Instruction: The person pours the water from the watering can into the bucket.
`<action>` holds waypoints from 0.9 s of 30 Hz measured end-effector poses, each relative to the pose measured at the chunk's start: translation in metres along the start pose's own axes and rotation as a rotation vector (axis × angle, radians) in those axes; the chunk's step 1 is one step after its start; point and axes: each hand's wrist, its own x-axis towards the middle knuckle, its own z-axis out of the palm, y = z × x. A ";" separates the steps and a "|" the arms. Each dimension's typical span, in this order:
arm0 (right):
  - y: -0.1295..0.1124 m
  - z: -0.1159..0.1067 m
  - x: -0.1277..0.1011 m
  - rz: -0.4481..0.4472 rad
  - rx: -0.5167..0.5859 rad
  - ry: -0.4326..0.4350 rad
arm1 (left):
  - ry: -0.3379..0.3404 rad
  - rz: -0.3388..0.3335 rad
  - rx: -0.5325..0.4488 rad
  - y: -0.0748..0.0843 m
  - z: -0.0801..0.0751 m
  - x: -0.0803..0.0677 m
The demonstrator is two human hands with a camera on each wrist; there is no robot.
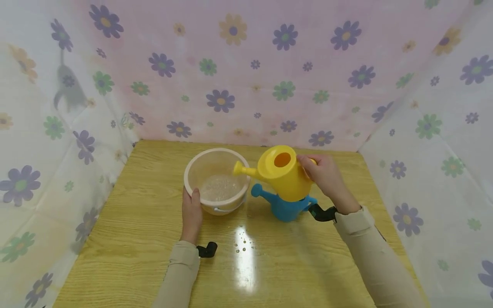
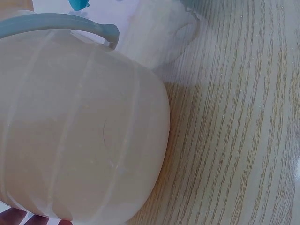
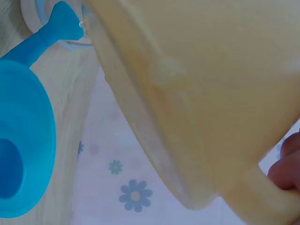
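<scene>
A pale plastic bucket [image 1: 197, 159] stands on the table, with liquid and small bubbles in its bottom. My left hand [image 1: 191, 216] holds its near left side, thumb over the rim; some fingertips [image 2: 36, 219] show against the wall in the left wrist view. In my right hand [image 1: 322, 175] is the handle of a yellow watering can [image 1: 290, 182], held up right of the bucket. Its spout tilts toward the bucket, with the rose over the right rim. Behind and below it, partly hidden, a blue watering can [image 1: 284, 211] has its spout pointing left.
The wooden table [image 1: 146, 239] carries scattered water drops [image 1: 243, 246] in front of the bucket. Flower-print sheets [image 1: 246, 77] enclose the back and both sides. The bucket's bluish handle [image 2: 61, 21] hangs on its near right side.
</scene>
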 end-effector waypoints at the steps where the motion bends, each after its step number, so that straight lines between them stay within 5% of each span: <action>1: 0.002 -0.001 0.003 0.003 0.012 -0.008 | -0.004 -0.003 0.005 0.000 0.000 0.001; 27: 0.023 -0.007 0.069 -0.027 -0.023 -0.035 | -0.008 -0.040 0.034 0.001 -0.002 0.009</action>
